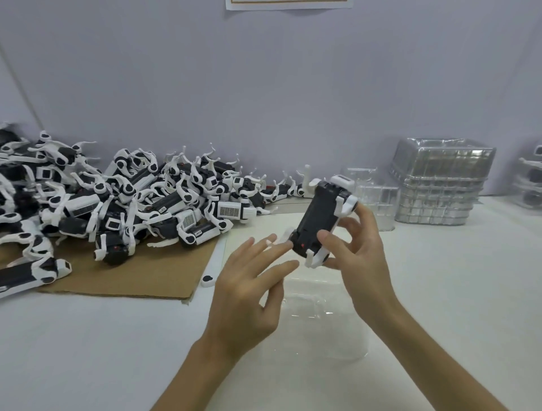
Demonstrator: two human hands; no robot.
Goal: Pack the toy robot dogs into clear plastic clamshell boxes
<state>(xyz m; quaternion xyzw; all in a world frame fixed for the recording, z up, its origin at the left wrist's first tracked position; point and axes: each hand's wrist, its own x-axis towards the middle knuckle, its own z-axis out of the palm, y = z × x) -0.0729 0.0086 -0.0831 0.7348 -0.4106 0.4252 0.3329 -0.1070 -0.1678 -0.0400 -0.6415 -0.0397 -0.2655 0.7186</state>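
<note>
A plain, matte, pale lilac-grey wall (264,88) fills the far half of the view. At its top edge hangs the bottom strip of a white paper sheet with an orange-brown border (289,3). On the far left a thin, dark, slanting line (20,88) runs down the wall. A smooth white tabletop (88,352) runs from the near edge to the foot of the wall. A flat sheet of brown corrugated cardboard (132,272) lies on the left part of the table. The light is soft and even, casting only faint shadows on the tabletop.
</note>
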